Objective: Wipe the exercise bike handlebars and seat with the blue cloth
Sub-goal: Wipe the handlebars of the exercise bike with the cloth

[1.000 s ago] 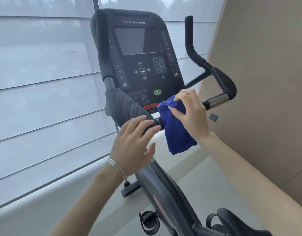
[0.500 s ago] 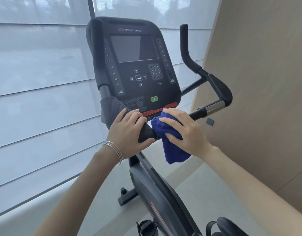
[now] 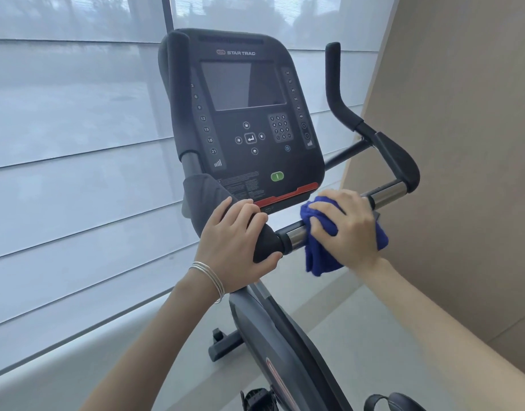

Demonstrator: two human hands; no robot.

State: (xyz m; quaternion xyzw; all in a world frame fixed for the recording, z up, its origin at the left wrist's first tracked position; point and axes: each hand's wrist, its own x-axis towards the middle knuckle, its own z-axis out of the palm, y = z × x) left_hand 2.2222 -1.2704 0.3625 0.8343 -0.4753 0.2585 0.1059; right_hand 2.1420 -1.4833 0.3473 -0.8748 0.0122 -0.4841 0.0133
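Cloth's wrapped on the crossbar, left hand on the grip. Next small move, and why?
Probably slide the right hand and blue cloth rightward onto the right chrome sleeve: the cloth sits just short of it, while the left hand holds the left grip, steadying the bike.

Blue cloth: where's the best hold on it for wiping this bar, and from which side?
Probably the bunched top of the blue cloth, draped over the chrome bar, from above as the right hand does; its loose tail hangs below the bar.
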